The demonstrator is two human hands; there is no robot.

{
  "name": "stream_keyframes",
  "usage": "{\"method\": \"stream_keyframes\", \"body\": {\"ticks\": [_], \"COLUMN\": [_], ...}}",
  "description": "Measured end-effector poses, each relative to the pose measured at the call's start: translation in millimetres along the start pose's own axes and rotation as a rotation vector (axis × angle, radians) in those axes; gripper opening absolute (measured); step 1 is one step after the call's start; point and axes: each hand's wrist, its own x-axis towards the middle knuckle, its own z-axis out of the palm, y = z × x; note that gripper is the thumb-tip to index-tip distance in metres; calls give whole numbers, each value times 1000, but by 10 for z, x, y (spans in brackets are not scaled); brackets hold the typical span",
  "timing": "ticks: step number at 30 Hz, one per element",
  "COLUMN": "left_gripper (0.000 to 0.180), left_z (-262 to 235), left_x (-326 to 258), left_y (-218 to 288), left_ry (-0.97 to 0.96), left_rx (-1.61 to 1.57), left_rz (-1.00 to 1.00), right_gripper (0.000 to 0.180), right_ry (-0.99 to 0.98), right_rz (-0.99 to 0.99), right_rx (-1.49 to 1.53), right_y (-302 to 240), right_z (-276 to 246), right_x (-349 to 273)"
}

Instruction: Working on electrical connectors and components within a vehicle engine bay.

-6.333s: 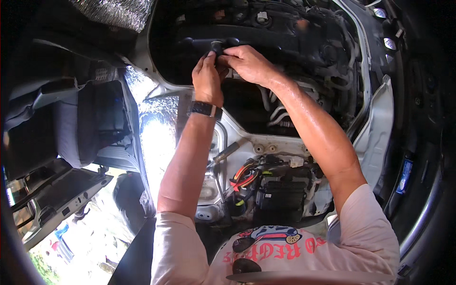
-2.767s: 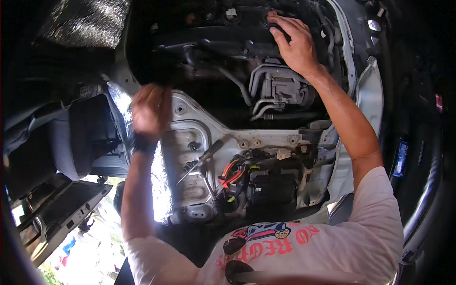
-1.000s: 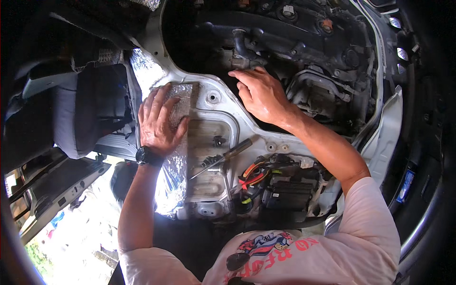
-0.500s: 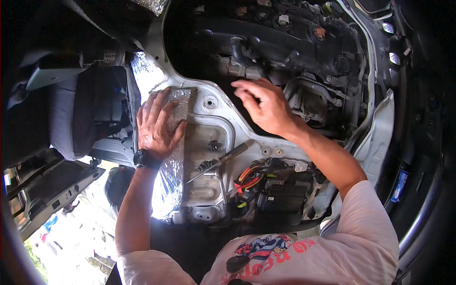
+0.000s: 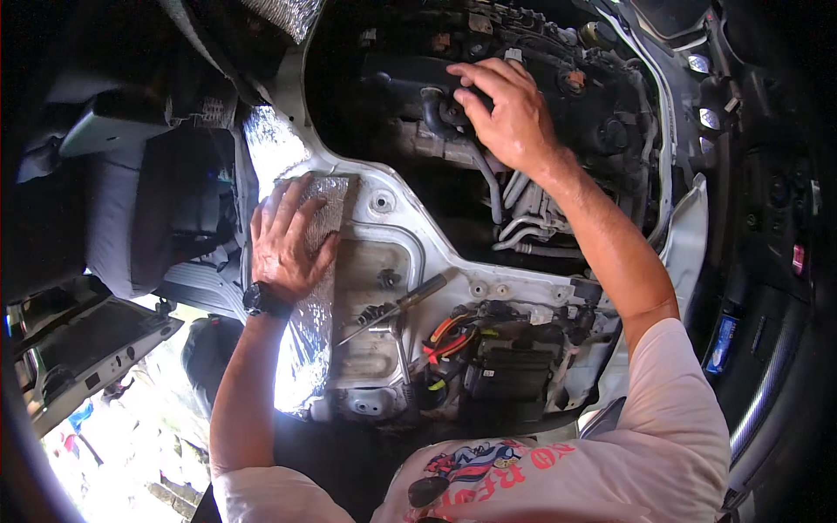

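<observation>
My left hand (image 5: 286,248) lies flat on a strip of silver foil insulation (image 5: 307,362), fingers spread across its upper part. The foil covers the left side of a white metal body panel (image 5: 379,261). Above the dark engine (image 5: 397,78), my right hand (image 5: 514,118) hovers with nothing in it, fingers bent and thumb apart. A black hose (image 5: 433,113) runs just left of and below that hand. On the panel between my arms lie a screwdriver (image 5: 420,293), a long-handled metal tool that looks like a ratchet (image 5: 402,353), and pliers with red and yellow handles (image 5: 449,340).
A black box (image 5: 514,370) with wiring sits in a recess nearest my body. To the left are a dark seat (image 5: 122,218) and an open door (image 5: 105,362). Dark door trim (image 5: 758,349) holding a blue packet (image 5: 722,344) stands at right. More foil (image 5: 288,13) shows at the top.
My right hand has moved up and slightly right, farther over the engine, uncovering metal pipes below it. My left hand stays on the foil. The whole view has shifted slightly.
</observation>
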Motion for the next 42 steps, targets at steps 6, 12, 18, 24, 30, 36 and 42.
{"method": "stream_keyframes", "body": {"ticks": [6, 12, 18, 24, 30, 36, 42], "left_gripper": [57, 61, 59, 45, 57, 62, 52], "left_z": [-18, -20, -40, 161, 536, 807, 914], "left_x": [-12, 16, -7, 278, 1595, 2042, 1937], "left_y": [-19, 11, 40, 573, 1209, 1479, 1341], "left_ry": [27, -9, -10, 249, 219, 351, 468], "left_rx": [-5, 31, 62, -43, -644, -711, -717], "left_rz": [14, -4, -13, 13, -502, -743, -647], "right_gripper": [22, 24, 29, 28, 23, 25, 25], "right_ry": [0, 18, 22, 3, 61, 94, 94], "right_rz": [118, 50, -32, -33, -92, -140, -125], "right_rx": [61, -24, -59, -52, -117, -153, -136], "right_y": [160, 562, 565, 493, 581, 571, 531], "right_z": [-193, -375, -239, -58, 19, 35, 58], "right_x": [103, -3, -68, -50, -172, -160, -134]}}
